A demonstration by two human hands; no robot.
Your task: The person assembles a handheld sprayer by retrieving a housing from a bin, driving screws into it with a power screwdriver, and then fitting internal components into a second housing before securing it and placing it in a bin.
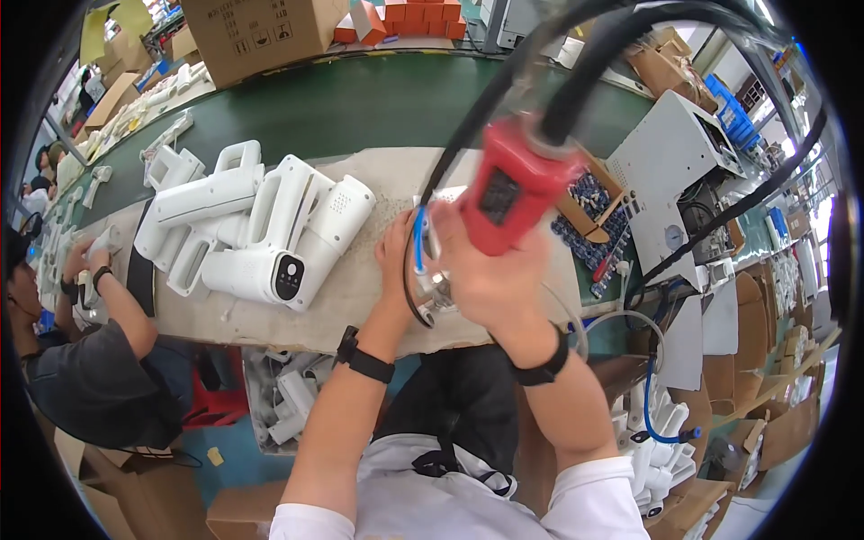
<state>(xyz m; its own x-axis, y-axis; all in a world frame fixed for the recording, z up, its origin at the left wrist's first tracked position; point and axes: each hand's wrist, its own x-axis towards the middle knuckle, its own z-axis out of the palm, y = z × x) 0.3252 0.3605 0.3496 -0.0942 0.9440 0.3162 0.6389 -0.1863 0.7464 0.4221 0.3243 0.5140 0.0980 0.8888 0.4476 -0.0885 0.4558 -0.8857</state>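
My right hand (497,283), slightly blurred, is closed around the lower end of a red handheld power screwdriver (522,184) with a small dark display. Thick black cables rise from its top, and a thin blue hose (419,238) runs down beside its metal tip. My left hand (394,256) lies just left of the tip, fingers curled against a white plastic housing (441,194). Most of that housing is hidden under both hands and the tool. Left of my hands, several white plastic device housings with loop handles (211,198) are heaped on the cardboard-covered bench (360,319).
Behind the bench runs a green conveyor belt (360,99). At right, an open carton (598,225) lies among small dark-blue parts, beside a grey machine box (666,148). A co-worker (99,360) handles a white part at far left. A bin of white parts (283,396) stands below the bench.
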